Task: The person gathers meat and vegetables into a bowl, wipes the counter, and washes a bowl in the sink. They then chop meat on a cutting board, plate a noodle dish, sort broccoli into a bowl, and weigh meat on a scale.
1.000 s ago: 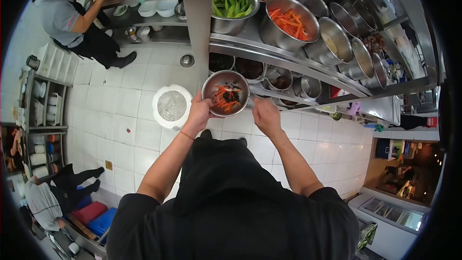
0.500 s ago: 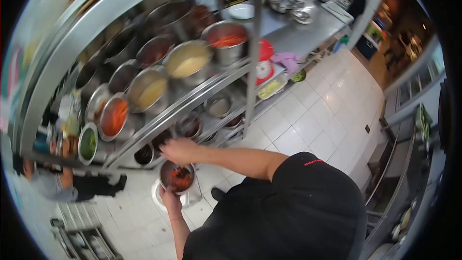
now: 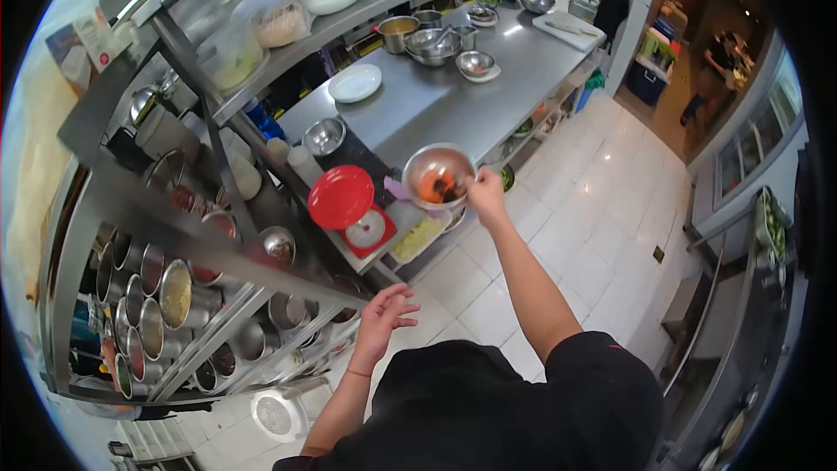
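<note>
Within the right grip (image 3: 486, 193), pinched at the rim, is one metal bowl (image 3: 438, 155) with orange pieces (image 3: 428, 185); left of it, the empty left grip (image 3: 380, 323) spreads loosely.

White plate (image 3: 355, 84) on steel counter (image 3: 534, 70), red scale (image 3: 365, 231) nearby

Steel table (image 3: 497, 105) | white plate (image 3: 355, 82) | large metal bowl (image 3: 427, 58) | white board (image 3: 554, 26)

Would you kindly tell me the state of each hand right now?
Left hand: open, holding nothing.
Right hand: closed, holding the metal bowl by its edge.
</note>
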### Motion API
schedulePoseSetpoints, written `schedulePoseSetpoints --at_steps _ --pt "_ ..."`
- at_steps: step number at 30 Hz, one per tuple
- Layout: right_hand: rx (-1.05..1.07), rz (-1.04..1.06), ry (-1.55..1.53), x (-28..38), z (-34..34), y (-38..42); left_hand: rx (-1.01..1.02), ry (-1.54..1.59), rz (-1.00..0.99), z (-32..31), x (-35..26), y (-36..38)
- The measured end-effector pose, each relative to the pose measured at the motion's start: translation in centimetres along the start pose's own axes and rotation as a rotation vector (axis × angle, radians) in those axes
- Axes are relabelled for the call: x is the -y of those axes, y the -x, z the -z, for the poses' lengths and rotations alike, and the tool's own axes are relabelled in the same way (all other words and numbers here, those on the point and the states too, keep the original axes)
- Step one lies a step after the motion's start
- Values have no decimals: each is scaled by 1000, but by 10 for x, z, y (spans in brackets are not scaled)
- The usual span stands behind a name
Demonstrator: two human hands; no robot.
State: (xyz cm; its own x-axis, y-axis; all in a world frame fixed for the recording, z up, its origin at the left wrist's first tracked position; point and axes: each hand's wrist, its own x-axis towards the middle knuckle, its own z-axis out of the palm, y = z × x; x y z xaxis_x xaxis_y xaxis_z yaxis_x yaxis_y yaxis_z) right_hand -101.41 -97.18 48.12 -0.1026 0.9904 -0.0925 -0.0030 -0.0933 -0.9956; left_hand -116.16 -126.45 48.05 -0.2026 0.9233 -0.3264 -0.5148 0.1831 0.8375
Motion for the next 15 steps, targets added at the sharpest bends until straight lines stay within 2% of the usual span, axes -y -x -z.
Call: schedulePoseSetpoints --at_steps 2,4,5,7,9,10,11,12,13,14,15 --pt "-33 -7 -65 -13 0 -80 62 -237 -34 -13 4 -27" --pt "-188 -29 -224 -57 -3 -161 57 -268 -29 -22 8 -50" --pt "-182 -35 -218 -69 1 -179 27 -303 -12 -24 14 -62" --pt "-127 -273 -414 -81 8 -214 -49 -340 26 -29 25 -96" --pt "47 -243 -242 -107 18 -226 -78 -451 10 -34 29 -140" --pt "61 -210 149 -70 9 -196 -69 -514 -25 -39 24 -166" --pt "34 137 431 -111 -2 -188 -63 -650 -106 -46 13 -192" --pt "215 240 563 -131 -11 -176 -71 -638 -107 -62 -6 -215" --pt "396 503 540 -141 -18 -158 -46 -715 -214 -83 -35 -242" --pt "926 597 764 -104 -18 -159 -18 -798 -327 -100 -62 -272" --pt "903 731 886 -97 -16 -156 -20 -798 -335 -113 -80 -303"
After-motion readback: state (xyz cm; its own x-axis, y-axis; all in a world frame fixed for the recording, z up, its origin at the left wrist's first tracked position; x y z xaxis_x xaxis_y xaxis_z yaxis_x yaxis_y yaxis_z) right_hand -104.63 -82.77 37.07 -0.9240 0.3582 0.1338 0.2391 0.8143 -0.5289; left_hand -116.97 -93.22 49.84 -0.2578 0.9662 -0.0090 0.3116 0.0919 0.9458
